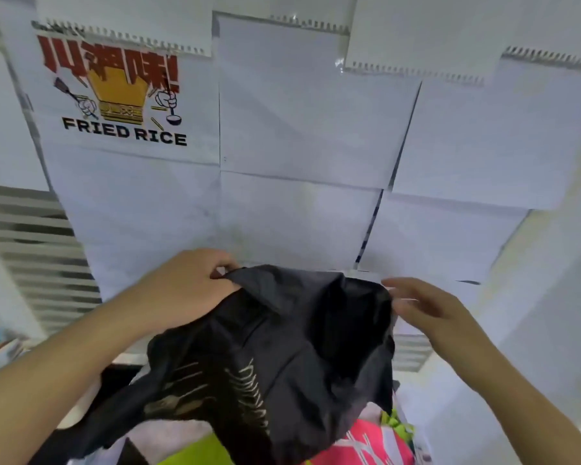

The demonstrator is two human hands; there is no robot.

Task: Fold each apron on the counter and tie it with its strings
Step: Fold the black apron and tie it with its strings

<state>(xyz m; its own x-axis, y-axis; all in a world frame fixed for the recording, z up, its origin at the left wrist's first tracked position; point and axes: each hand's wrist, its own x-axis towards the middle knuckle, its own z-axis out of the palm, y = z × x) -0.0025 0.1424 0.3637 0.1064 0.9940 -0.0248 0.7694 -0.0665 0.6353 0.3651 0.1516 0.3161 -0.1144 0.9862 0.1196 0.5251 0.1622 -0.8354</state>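
A black apron (282, 357) with pale printed lettering hangs crumpled in the air in front of me. My left hand (185, 290) pinches its upper left edge between thumb and fingers. My right hand (423, 307) is at the apron's upper right edge with fingers stretched out and blurred; it touches or nearly touches the cloth without a clear grip. No apron strings are visible.
Below the apron lies a heap of cloth: a pink piece (366, 444), yellow-green pieces (195, 451) and a white one (168, 434). The wall behind is covered with white paper sheets (299, 129) and a "FRIED RICE" poster (121, 92). Slatted blinds (37, 250) are at the left.
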